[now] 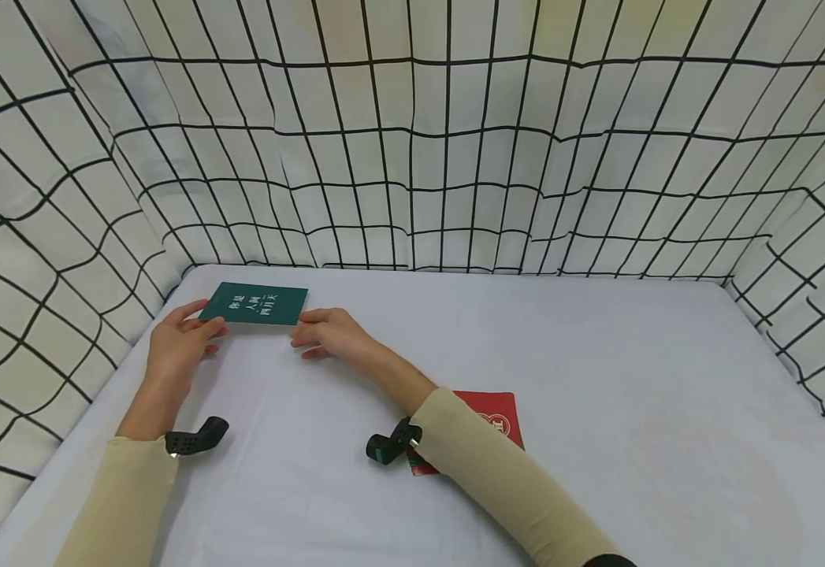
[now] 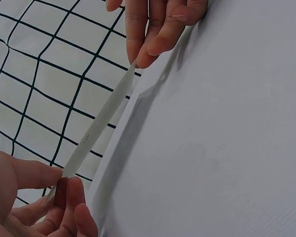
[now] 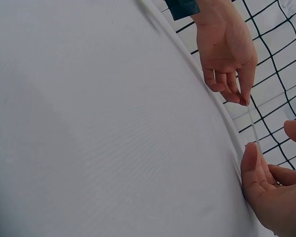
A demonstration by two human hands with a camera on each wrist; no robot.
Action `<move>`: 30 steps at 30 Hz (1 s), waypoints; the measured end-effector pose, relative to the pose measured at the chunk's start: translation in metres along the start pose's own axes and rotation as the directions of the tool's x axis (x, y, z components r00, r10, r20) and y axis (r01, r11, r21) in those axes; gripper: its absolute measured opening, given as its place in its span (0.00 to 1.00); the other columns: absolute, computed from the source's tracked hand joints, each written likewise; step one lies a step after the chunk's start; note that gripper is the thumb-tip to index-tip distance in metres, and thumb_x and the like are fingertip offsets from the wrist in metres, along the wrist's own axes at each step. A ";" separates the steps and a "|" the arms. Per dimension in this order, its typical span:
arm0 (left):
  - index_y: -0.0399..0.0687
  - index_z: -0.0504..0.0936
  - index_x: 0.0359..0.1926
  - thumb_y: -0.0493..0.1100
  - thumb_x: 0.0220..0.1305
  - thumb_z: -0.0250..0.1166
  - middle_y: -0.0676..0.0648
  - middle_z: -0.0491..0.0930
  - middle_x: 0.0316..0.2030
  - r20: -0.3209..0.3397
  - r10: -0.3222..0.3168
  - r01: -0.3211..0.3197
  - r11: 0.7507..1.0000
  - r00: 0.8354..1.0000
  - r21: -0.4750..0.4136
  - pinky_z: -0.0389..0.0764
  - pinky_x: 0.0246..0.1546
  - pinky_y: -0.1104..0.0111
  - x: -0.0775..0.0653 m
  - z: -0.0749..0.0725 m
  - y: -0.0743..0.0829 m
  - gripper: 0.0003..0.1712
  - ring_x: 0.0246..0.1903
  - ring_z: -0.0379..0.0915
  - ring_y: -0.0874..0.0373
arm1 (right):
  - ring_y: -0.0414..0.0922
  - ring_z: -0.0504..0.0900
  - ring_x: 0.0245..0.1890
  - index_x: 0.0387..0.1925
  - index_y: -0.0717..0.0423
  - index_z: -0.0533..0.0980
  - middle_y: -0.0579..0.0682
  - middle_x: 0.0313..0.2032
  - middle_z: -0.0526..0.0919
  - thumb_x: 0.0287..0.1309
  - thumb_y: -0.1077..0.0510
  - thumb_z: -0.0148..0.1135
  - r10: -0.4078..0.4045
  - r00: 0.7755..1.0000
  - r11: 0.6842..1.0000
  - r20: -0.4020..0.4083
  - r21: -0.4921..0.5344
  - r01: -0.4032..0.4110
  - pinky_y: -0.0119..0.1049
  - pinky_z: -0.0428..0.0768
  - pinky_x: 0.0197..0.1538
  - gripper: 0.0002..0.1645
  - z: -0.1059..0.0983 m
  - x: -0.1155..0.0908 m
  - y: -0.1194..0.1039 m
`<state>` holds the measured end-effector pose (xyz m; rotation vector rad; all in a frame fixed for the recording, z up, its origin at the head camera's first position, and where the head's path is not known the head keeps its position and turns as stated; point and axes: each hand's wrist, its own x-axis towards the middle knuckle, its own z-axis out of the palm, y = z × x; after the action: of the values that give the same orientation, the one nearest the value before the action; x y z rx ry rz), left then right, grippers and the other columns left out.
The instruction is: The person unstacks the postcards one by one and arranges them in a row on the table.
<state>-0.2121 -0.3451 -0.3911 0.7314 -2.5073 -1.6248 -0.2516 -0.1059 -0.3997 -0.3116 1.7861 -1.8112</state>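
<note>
A dark green card with white Chinese characters is held level over the far left part of the white table. My left hand pinches its left end, thumb on the near edge. At the other end, my right hand pinches the near corner with its fingertips. In the left wrist view, the card's pale underside appears as a narrow slanting strip between the two hands. From the right wrist the card is almost edge-on, a thin line running from one hand to the other.
A red card with a round pale emblem lies on the table, partly hidden under my right forearm. A darker edge shows beneath its left corner. Black netting over pale cloth walls rises along the table's back and sides.
</note>
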 end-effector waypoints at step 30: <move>0.51 0.45 0.85 0.53 0.78 0.57 0.66 0.75 0.37 0.044 -0.032 0.033 0.999 0.999 -0.026 0.80 0.38 0.81 0.005 -0.015 -0.006 0.45 0.40 0.74 0.74 | 0.51 0.88 0.54 0.71 0.69 0.68 0.61 0.61 0.83 0.69 0.60 0.63 0.019 1.000 0.999 0.007 0.026 -0.020 0.43 0.86 0.59 0.33 0.019 0.017 -0.001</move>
<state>-0.2096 -0.3622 -0.3911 0.7463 -2.5106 -1.7000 -0.2551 -0.1308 -0.4014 -0.2892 1.7537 -1.8160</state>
